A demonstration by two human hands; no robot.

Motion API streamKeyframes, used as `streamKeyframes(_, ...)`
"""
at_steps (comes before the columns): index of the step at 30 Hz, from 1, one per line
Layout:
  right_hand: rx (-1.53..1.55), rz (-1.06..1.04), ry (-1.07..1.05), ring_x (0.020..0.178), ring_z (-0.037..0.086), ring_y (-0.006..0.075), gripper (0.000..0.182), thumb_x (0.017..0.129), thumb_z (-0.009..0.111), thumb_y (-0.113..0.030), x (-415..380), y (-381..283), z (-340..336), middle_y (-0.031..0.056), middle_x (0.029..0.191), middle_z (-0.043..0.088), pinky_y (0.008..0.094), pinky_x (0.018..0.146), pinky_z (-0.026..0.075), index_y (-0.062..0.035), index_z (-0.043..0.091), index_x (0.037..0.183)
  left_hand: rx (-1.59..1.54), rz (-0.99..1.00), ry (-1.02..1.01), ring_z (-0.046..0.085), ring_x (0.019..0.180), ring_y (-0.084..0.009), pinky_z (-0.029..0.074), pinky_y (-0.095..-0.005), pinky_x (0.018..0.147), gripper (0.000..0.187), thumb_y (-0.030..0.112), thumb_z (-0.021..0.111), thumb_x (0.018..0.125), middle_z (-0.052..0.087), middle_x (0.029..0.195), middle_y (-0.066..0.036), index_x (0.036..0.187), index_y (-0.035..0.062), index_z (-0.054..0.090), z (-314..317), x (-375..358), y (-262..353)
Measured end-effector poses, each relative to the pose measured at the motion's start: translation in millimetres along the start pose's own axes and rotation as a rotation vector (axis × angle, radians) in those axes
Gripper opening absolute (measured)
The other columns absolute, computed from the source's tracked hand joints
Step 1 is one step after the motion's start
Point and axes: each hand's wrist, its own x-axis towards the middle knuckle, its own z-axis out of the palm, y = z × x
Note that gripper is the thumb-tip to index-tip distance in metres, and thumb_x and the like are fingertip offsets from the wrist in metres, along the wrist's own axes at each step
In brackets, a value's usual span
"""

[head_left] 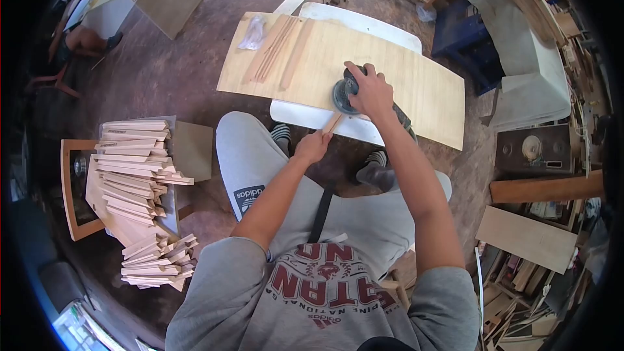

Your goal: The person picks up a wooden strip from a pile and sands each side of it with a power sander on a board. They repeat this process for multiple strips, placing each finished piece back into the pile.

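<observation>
My right hand (373, 94) is wrapped round the top of a dark orbital sander (343, 99), whose round pad rests near the front edge of a plywood board (406, 84). In my left hand (313, 146) is the near end of a narrow wooden strip (333, 122); its far end runs under the sander pad. Several loose wooden strips (270, 52) lie on the board to the left, beside a clear plastic bag (253, 32). Beneath the board shows a white plastic surface (292, 112).
To my left, stacks of cut wooden pieces (133, 182) stand on a low support near a wooden frame (68, 188). At the right are a speaker box (533, 149), a blue stand (461, 45) and scrap wood (520, 286). Another person's leg (84, 40) shows at the far left.
</observation>
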Motion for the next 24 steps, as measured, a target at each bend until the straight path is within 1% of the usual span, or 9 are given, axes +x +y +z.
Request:
streamKeyframes(1, -0.003, -0.005, 0.011, 0.099, 0.068, 0.039, 0.082, 0.069, 0.079, -0.014, 2.2, -0.1, 1.3, 0.012, 0.127, 0.06, 0.0472, 0.073, 0.061, -0.0376, 0.051, 0.143, -0.006, 0.001, -0.002, 0.067, 0.105, -0.0495, 0.05, -0.0589, 0.092, 0.057, 0.05, 0.039, 0.108, 0.071, 0.106, -0.03, 0.115, -0.0003, 0.066, 0.4, -2.2, -0.4)
streamKeyframes(4, -0.017, 0.012, 0.015, 0.1, 0.068, 0.0386, 0.082, 0.069, 0.08, -0.015, 8.3, 0.6, 2.7, 0.0118, 0.127, 0.06, 0.0469, 0.073, 0.062, -0.0376, 0.051, 0.142, -0.019, 0.0, -0.008, 0.065, 0.104, -0.0507, 0.05, -0.0585, 0.091, 0.06, 0.05, 0.041, 0.108, 0.069, 0.108, -0.032, 0.115, -0.0037, 0.065, -2.5, -4.6, 0.9)
streamKeyframes(7, -0.014, 0.043, 0.02, 0.101, 0.067, 0.0385, 0.081, 0.07, 0.08, -0.016, 8.9, 1.5, 2.1, 0.0112, 0.126, 0.06, 0.0467, 0.073, 0.062, -0.0376, 0.051, 0.142, 0.01, -0.003, -0.011, 0.065, 0.104, -0.051, 0.05, -0.0587, 0.091, 0.059, 0.05, 0.04, 0.108, 0.07, 0.106, -0.032, 0.115, -0.0036, 0.065, -3.4, -3.9, 3.1)
streamKeyframes(14, 0.018, -0.012, 0.065, 0.1, 0.067, 0.0386, 0.082, 0.069, 0.081, -0.015, -6.1, -2.3, 7.3, 0.0113, 0.125, 0.06, 0.0465, 0.071, 0.062, -0.0377, 0.052, 0.142, 0.012, -0.02, 0.002, 0.065, 0.104, -0.0515, 0.049, -0.0588, 0.09, 0.058, 0.048, 0.041, 0.107, 0.07, 0.104, -0.033, 0.115, -0.0036, 0.065, -3.8, -6.1, 9.5)
streamKeyframes(17, 0.005, 0.05, 0.073, 0.099, 0.068, 0.0388, 0.082, 0.069, 0.081, -0.014, 7.6, 5.2, 7.9, 0.0116, 0.124, 0.06, 0.046, 0.071, 0.062, -0.0374, 0.053, 0.142, 0.023, -0.011, 0.009, 0.065, 0.104, -0.0518, 0.049, -0.0588, 0.09, 0.056, 0.048, 0.042, 0.107, 0.069, 0.103, -0.033, 0.115, -0.0036, 0.065, -1.8, -2.8, 6.7)
streamKeyframes(19, -0.003, 0.077, 0.093, 0.099, 0.068, 0.039, 0.079, 0.071, 0.079, -0.014, 18.5, 11.6, 7.9, 0.0117, 0.123, 0.061, 0.0455, 0.071, 0.062, -0.037, 0.054, 0.142, 0.014, -0.006, 0.017, 0.064, 0.104, -0.0521, 0.049, -0.0588, 0.09, 0.056, 0.047, 0.042, 0.107, 0.069, 0.103, -0.033, 0.115, -0.0033, 0.064, -0.9, -3.0, 5.4)
streamKeyframes(21, -0.023, 0.102, 0.097, 0.099, 0.068, 0.0389, 0.077, 0.072, 0.078, -0.014, 26.0, 16.6, 8.6, 0.0116, 0.123, 0.061, 0.0455, 0.071, 0.061, -0.0367, 0.054, 0.141, 0.024, 0.012, 0.016, 0.066, 0.102, -0.0521, 0.05, -0.059, 0.09, 0.056, 0.047, 0.042, 0.107, 0.07, 0.102, -0.033, 0.117, -0.0034, 0.064, -0.1, -1.6, 4.3)
streamKeyframes(24, 0.009, 0.07, 0.133, 0.098, 0.068, 0.0382, 0.075, 0.072, 0.077, -0.014, 22.2, 17.6, 10.9, 0.0116, 0.122, 0.061, 0.045, 0.07, 0.061, -0.0365, 0.055, 0.14, 0.026, 0.026, 0.009, 0.066, 0.101, -0.0525, 0.051, -0.0593, 0.089, 0.056, 0.046, 0.042, 0.107, 0.07, 0.102, -0.034, 0.118, -0.0036, 0.064, 0.3, -1.0, 2.7)
